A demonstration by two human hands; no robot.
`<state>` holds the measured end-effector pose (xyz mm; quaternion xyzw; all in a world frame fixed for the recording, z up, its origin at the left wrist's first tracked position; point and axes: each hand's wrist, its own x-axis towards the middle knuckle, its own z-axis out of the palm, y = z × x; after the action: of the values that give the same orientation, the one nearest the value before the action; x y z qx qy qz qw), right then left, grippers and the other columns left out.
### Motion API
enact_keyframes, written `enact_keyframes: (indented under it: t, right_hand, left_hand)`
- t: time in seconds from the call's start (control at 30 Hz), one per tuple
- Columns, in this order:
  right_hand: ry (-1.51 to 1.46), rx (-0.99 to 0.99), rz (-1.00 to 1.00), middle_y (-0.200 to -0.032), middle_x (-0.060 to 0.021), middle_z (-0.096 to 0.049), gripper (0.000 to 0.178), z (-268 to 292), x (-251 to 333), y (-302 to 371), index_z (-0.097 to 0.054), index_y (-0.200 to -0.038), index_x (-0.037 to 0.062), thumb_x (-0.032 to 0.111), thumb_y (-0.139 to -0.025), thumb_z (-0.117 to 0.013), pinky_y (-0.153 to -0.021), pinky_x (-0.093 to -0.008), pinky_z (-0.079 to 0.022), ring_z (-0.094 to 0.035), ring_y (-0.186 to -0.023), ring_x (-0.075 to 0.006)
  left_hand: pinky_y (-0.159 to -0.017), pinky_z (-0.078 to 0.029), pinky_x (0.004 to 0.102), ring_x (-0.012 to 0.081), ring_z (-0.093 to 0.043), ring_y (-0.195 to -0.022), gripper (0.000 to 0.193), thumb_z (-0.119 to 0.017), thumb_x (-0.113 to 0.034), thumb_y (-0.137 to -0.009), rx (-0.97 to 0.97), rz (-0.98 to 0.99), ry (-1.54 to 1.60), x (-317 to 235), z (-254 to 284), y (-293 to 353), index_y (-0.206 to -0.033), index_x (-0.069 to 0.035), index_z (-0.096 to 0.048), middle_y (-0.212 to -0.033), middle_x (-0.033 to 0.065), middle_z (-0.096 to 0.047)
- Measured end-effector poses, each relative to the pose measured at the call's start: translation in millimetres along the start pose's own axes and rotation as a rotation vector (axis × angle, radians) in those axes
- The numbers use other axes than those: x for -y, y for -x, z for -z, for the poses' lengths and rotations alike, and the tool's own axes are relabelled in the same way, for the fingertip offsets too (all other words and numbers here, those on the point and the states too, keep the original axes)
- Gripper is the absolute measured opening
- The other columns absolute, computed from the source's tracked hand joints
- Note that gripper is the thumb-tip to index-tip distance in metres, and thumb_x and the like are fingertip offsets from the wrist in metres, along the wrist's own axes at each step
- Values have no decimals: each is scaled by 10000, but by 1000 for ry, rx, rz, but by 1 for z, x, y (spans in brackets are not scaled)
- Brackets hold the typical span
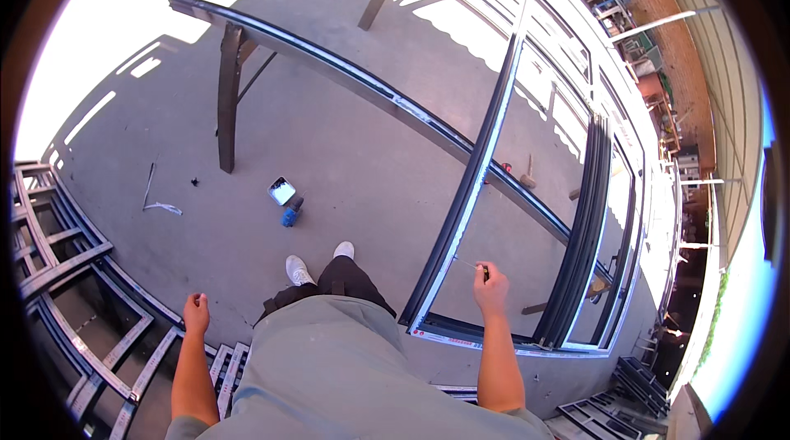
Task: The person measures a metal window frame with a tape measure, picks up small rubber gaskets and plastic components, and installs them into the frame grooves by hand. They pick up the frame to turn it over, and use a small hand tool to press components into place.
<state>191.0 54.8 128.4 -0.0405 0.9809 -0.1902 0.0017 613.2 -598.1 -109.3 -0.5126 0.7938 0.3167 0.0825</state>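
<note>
My right hand (pixel 491 292) is closed round the dark handle of a slim screwdriver (pixel 467 262). Its thin shaft points left, toward the near side bar of a large dark window frame (pixel 469 193) with pale film along its edges. Whether the tip touches the bar I cannot tell. Out to my left, my left hand (pixel 197 316) hangs with curled fingers, apart from everything around it. Anything inside those fingers is hidden. The window frame lies across a long support beam (pixel 354 82) on wooden legs.
Ahead of my feet, a small white tub (pixel 281 190) and a blue cordless drill (pixel 291 212) sit on the concrete floor (pixel 164 234). A mallet (pixel 528 173) shows beyond the frame's side bar. Stacked frames (pixel 99 333) crowd the left. A wooden leg (pixel 229 102) holds up the beam.
</note>
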Motion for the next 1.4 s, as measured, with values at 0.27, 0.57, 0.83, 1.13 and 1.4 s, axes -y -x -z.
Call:
enact_keyframes:
  t: [0.27,0.57,0.83,1.13,1.4]
  right_hand:
    - [-269,-280,-293,-652,-88,-644,115,14,-19,-15,-726,-968,49,126,-930,-650,-591,-347,-502,-661,-605,-228]
    - [-602,-382,-581,-935,-105,-700,218,38,-34,-72,-670,-1149,2,93,-951,-653,-723,-340,-526,-655,-793,-185]
    - [-427,-404,-436,-1027,-128,-706,222,74,-5,-137,-697,-1176,2,26,-959,-652,-805,-348,-550,-689,-890,-242]
    - [-229,-439,-762,-1070,-155,-719,249,105,15,-207,-700,-1219,-15,42,-978,-663,-870,-357,-542,-701,-970,-277]
    - [-202,-355,-574,-1000,-160,-722,248,129,-7,-328,-704,-1193,-29,28,-952,-698,-796,-371,-551,-705,-903,-303]
  left_hand:
    - [-773,-576,376,258,-720,-834,321,-702,-189,-979,339,-685,19,-419,14,-14,-1232,7,-680,-1008,149,-728]
    - [-801,-574,369,244,-716,-867,323,-698,-178,-972,310,-938,-128,-657,-25,-47,-1239,4,-681,-1024,136,-719]
    - [-903,-557,412,272,-703,-991,440,-660,-295,-998,293,-1230,-233,-900,-146,-90,-1336,-15,-629,-1149,138,-704]
    - [-1125,-449,451,391,-512,-1364,839,-677,-468,-962,306,-1175,-191,-1160,-339,-92,-1555,41,-370,-1452,238,-542]
    - [-1131,-455,408,364,-512,-1370,1054,-738,-546,-897,210,-961,-112,-1287,-455,-71,-1570,121,-278,-1465,254,-527]
